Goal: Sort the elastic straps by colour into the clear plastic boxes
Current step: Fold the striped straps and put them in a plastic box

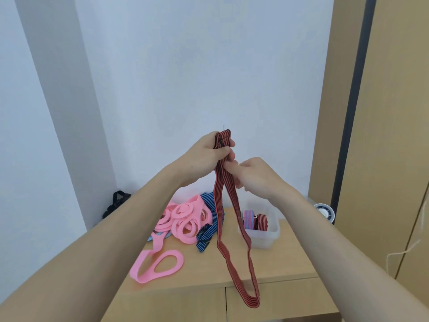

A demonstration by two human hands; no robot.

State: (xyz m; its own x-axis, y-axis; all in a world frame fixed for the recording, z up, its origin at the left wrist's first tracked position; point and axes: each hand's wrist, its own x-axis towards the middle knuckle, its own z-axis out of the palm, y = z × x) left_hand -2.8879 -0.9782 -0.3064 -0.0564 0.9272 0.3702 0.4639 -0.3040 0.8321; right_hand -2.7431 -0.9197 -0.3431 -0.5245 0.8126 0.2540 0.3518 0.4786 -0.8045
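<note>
While the red strap (219,201) hangs looped before the box (262,239), the left hand (204,154) curls its fingers round the top and the right hand (253,173) pinches it just beneath; rolling it evenly and tightly should fit it into the box beside the red roll (261,221).

The long strap (234,242) is red with thin black stripes, the loops (183,219) are plain pink, another strap (209,226) is blue with dark stripes, the box (262,233) is clear and the worktop (204,268) light wood.
</note>
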